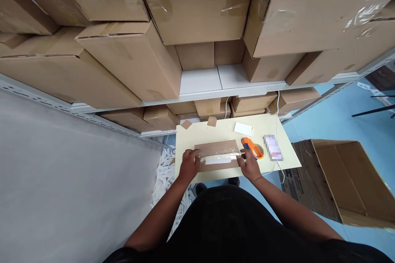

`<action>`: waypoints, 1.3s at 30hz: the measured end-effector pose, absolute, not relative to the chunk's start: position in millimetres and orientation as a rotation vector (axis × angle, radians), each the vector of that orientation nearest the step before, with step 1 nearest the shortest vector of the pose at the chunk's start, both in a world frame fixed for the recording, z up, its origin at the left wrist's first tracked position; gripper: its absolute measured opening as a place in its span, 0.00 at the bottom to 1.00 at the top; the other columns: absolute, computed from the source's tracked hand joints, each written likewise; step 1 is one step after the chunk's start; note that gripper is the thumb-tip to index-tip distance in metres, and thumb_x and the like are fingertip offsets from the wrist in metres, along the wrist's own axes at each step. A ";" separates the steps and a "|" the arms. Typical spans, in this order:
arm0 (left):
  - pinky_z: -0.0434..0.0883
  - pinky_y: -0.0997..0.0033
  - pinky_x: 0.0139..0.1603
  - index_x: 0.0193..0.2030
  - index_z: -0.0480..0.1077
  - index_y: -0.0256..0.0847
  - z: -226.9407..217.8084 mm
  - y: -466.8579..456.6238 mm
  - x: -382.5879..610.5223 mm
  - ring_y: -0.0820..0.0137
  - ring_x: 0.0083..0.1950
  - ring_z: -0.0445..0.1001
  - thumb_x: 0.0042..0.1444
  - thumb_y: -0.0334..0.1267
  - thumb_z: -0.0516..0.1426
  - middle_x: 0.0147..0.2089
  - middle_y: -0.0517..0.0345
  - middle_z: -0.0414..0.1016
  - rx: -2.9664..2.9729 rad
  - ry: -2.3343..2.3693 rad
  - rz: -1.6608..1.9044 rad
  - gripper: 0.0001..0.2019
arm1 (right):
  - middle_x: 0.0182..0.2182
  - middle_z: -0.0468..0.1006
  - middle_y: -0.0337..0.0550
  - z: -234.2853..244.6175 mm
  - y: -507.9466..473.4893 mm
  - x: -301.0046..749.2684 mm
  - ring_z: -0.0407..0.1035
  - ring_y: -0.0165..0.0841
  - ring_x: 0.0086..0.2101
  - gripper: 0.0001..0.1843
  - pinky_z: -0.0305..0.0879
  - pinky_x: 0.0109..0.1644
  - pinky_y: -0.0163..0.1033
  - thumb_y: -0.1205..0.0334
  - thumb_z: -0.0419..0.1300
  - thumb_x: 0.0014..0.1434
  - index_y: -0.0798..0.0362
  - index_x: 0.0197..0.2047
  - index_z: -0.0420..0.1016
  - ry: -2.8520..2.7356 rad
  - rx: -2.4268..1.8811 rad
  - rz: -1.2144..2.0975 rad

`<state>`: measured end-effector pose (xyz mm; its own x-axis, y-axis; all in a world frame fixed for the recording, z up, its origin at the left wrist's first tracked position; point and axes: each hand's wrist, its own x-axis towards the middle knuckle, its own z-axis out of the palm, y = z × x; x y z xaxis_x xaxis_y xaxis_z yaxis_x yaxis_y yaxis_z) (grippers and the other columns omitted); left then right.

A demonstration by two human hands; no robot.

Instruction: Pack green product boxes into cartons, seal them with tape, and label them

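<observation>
A flat brown cardboard piece lies on the small cream table. Across it runs a strip of shiny clear tape, with a long white item at its middle. My left hand has its fingers closed on the tape's left end, at the cardboard's edge. At the other end, my right hand pinches the tape where it reaches past the cardboard. Whether the fingertips also grip the cardboard is hidden. Just beyond my right hand is an orange tape dispenser with a roll in it.
A white box, a phone with a white cable, and two small cardboard scraps lie on the table. Shelves with cardboard boxes rise ahead. An open carton stands at right, white paper strips at left.
</observation>
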<state>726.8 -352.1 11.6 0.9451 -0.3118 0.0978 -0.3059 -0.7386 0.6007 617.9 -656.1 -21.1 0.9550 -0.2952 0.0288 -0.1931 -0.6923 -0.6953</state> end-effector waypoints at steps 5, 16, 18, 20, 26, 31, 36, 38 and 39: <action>0.68 0.51 0.56 0.50 0.77 0.41 18.6 -369.2 720.3 0.53 0.54 0.68 0.63 0.29 0.54 0.53 0.45 0.72 2.693 -0.628 0.063 0.13 | 0.47 0.79 0.50 -31.8 -669.5 564.1 0.77 0.42 0.44 0.19 0.73 0.50 0.47 0.48 0.51 0.69 0.51 0.54 0.71 0.453 -2.322 -0.048; 0.71 0.57 0.54 0.48 0.77 0.40 27.9 -382.4 717.0 0.57 0.51 0.73 0.66 0.32 0.52 0.50 0.46 0.76 2.671 -1.028 -0.191 0.12 | 0.45 0.81 0.58 -45.1 -716.3 641.0 0.70 0.52 0.52 0.18 0.64 0.51 0.51 0.53 0.53 0.67 0.55 0.46 0.81 0.816 -2.864 0.463; 0.72 0.58 0.53 0.49 0.76 0.40 35.1 -390.8 713.2 0.58 0.51 0.75 0.68 0.36 0.51 0.51 0.47 0.76 2.657 -0.788 -0.242 0.13 | 0.43 0.81 0.59 -41.7 -719.3 642.9 0.72 0.50 0.50 0.19 0.65 0.48 0.48 0.54 0.52 0.67 0.56 0.45 0.80 0.824 -2.819 0.361; 0.73 0.59 0.53 0.51 0.76 0.40 40.9 -398.0 711.7 0.59 0.51 0.76 0.67 0.36 0.52 0.53 0.47 0.76 2.584 -0.557 -0.310 0.14 | 0.37 0.81 0.55 -29.7 -726.4 637.8 0.73 0.46 0.41 0.19 0.64 0.42 0.44 0.52 0.51 0.66 0.56 0.40 0.79 0.818 -2.673 0.224; 0.74 0.64 0.52 0.45 0.78 0.42 41.2 -394.9 722.5 0.63 0.47 0.79 0.65 0.43 0.54 0.45 0.52 0.81 2.044 -0.077 -0.525 0.13 | 0.21 0.71 0.38 49.4 -721.8 636.2 0.65 0.35 0.26 0.26 0.58 0.31 0.38 0.39 0.55 0.64 0.50 0.25 0.69 0.616 -2.271 -0.106; 0.75 0.69 0.40 0.43 0.77 0.38 36.9 -390.4 727.3 0.65 0.41 0.78 0.64 0.60 0.54 0.41 0.50 0.80 1.484 0.173 -0.667 0.25 | 0.21 0.71 0.39 85.8 -653.8 680.3 0.67 0.35 0.27 0.30 0.58 0.31 0.38 0.33 0.58 0.61 0.50 0.22 0.69 0.156 -2.335 0.218; 0.73 0.73 0.33 0.44 0.76 0.35 39.4 -386.1 725.1 0.70 0.36 0.76 0.57 0.60 0.63 0.40 0.49 0.79 1.162 0.253 -0.607 0.26 | 0.22 0.71 0.40 79.0 -616.5 701.6 0.69 0.36 0.28 0.32 0.61 0.34 0.38 0.31 0.56 0.61 0.49 0.20 0.66 -0.074 -2.432 0.248; 0.72 0.73 0.31 0.43 0.76 0.35 38.8 -382.2 723.2 0.71 0.34 0.75 0.58 0.60 0.63 0.39 0.49 0.79 1.099 0.289 -0.617 0.25 | 0.21 0.71 0.40 76.6 -616.1 701.2 0.68 0.36 0.28 0.32 0.61 0.33 0.38 0.31 0.56 0.62 0.48 0.20 0.66 -0.067 -2.424 0.248; 0.72 0.72 0.31 0.43 0.76 0.35 37.7 -380.4 722.2 0.70 0.33 0.75 0.59 0.59 0.62 0.38 0.49 0.79 1.080 0.299 -0.626 0.24 | 0.21 0.70 0.39 76.4 -616.8 700.8 0.68 0.36 0.28 0.32 0.61 0.33 0.38 0.31 0.56 0.62 0.48 0.20 0.66 -0.068 -2.417 0.252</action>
